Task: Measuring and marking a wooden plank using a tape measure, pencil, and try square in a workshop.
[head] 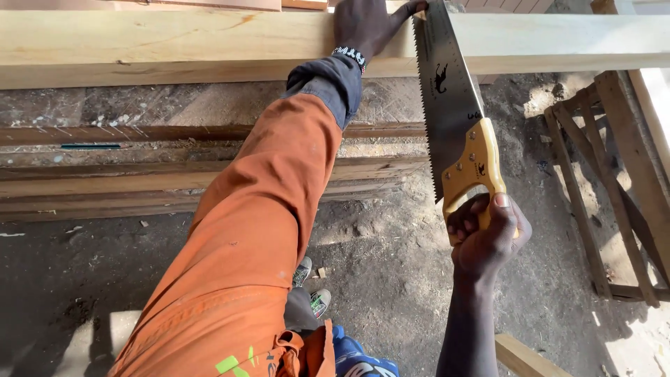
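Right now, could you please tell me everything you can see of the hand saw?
The hand saw has a broad grey steel blade with teeth along its left edge and a small dark emblem. Its yellow handle, seemingly wooden, carries metal rivets. The right hand grips the handle. The blade slopes up to the pale wooden beam, where the left hand rests, thumb beside the blade.

Weathered planks (105, 178) lie on the dirt ground (391, 265), near a slatted wooden frame (614, 181).

labels: small black animal emblem (440, 77) | on: saw blade (447, 105)
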